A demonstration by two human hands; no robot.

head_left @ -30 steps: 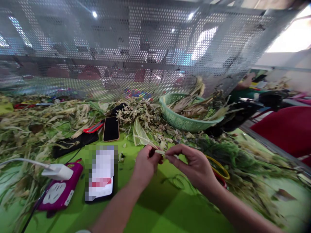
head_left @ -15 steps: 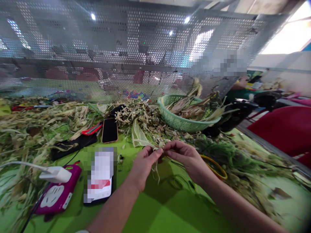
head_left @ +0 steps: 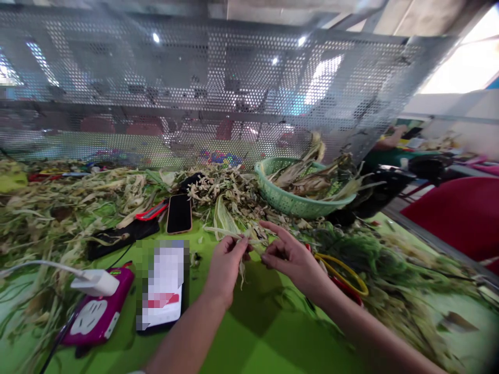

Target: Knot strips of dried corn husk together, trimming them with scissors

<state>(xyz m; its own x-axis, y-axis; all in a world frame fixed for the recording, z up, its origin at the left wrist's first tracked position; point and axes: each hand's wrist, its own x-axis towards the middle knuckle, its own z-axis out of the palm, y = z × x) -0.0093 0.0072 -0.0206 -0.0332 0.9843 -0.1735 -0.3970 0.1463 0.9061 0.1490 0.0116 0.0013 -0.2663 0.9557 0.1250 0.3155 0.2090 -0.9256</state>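
Note:
My left hand is closed, thumb and fingers pinching a pale strip of dried corn husk. One end of it sticks out to the left, and a thin shred dangles below the fingers. My right hand faces it a short way to the right. Its index finger is stretched out, while thumb and curled fingers close on the greenish end of the husk between the hands. Just behind lies a broad, pale husk leaf on the green table.
A green plastic basket of dry husks stands behind. Husk scraps cover the left and back. Two phones, a red cutter and a magenta power strip lie left; a yellow ring lies by my right wrist.
My hands have moved slightly apart, and my right index finger has straightened away from the thumb. The husk strip now points further left from my left hand. The view has tilted slightly.

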